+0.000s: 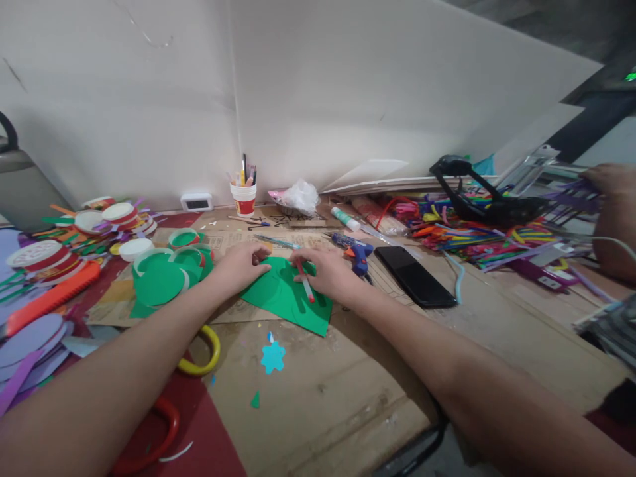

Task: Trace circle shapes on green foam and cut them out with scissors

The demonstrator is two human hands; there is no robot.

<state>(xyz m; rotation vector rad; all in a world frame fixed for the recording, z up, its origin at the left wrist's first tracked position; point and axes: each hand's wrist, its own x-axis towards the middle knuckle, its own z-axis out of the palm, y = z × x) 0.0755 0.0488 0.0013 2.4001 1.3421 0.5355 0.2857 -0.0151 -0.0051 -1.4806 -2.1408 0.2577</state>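
Note:
A sheet of green paper [285, 301] with faint curved lines on it lies in front of me on the brown cardboard. My left hand [247, 266] is at its upper left edge, fingers curled and thumb on the paper. Over its right part, my right hand [322, 270] holds a pen [305, 283] with a whitish barrel and red ends, slanted down toward me. Left of my left hand are cut green paper circles [158, 285] and round rims with green inside. Just beyond my hands lies a thin, light blue tool [278, 241].
A blue glue gun [362, 257] and a black phone [415, 277] lie to the right. Yellow-handled scissors [211, 358], red handles [169, 430] and an orange cutter [54, 298] are leftward. Behind stand a pen cup [244, 200] and pipe cleaners [477, 242]. Another person's arm [613, 225] shows far right.

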